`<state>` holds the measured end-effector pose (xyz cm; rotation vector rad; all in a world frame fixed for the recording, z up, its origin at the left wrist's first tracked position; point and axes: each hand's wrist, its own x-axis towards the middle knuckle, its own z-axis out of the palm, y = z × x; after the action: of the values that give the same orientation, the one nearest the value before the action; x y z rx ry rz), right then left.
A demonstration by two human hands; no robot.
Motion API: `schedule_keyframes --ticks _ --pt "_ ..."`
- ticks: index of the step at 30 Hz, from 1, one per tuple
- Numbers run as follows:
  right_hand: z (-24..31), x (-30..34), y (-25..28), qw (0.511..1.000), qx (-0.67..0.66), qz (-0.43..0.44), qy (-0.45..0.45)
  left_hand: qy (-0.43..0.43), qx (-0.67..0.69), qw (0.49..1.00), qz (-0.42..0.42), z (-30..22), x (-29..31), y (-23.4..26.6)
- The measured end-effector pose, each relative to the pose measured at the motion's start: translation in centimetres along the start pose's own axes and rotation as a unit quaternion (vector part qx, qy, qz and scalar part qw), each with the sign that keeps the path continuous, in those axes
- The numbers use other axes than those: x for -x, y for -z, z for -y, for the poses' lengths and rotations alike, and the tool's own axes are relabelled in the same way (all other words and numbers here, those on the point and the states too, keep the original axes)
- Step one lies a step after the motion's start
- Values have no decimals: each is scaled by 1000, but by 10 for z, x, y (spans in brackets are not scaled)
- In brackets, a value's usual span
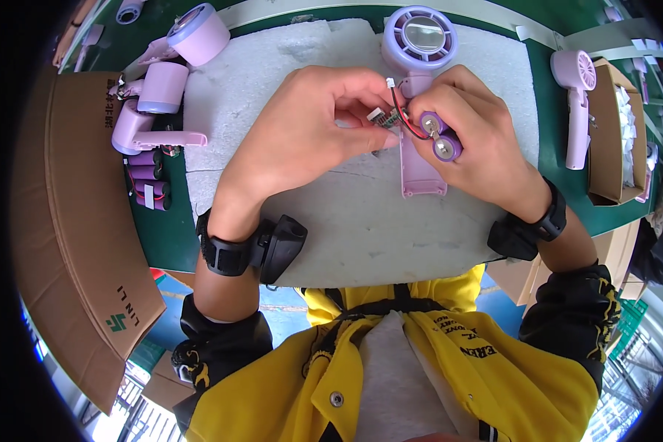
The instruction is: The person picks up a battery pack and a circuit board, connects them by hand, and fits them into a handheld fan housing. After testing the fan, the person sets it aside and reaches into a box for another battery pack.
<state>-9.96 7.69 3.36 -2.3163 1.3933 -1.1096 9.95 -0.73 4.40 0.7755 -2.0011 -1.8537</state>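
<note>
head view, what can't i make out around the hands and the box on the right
In the head view:
- Fan handle: middle hidden behind the right hand.
- Purple batteries: far ends hidden in that hand.
- Circuit board: partly covered by wires; grip by the left hand unclear.
- White things in the cardboard box: too small and blurred to identify.

I make out a yellow jacket (519, 368) with black sleeves (232, 337), yellow embroidery (608, 313) on the right one — dark lettering (470, 336) marks the right chest. A silver snap (337, 398) sits left of the grey shirt (383, 372). Black straps (227, 256) with bulky housings (284, 241) ring both wrists — left hand (309, 121), right hand (475, 136) bare.
</note>
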Motion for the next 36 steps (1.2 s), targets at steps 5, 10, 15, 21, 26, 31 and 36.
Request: schedule_keyframes --ticks 5,10,15,21,26,31,36 --pt "-1 1 5 999 -18 35 4 -43 -89 995 -13 1 1 4" --pt "2 3 6 997 -75 16 -8 -108 -165 980 -26 5 0 7" --pt "31 7 11 969 -62 -88 221 -86 -164 983 11 -8 6 13" --pt "66 26 20 959 -155 -103 213 -85 -122 989 -2 -11 3 11" --pt "58 39 29 969 -132 -117 171 -57 -86 994 -28 -12 -1 9" --pt "48 27 28 957 -146 -146 206 -81 -81 993 -10 -12 1 10" --pt "22 13 36 981 -124 -91 119 -73 -57 996 -13 -2 7 9"
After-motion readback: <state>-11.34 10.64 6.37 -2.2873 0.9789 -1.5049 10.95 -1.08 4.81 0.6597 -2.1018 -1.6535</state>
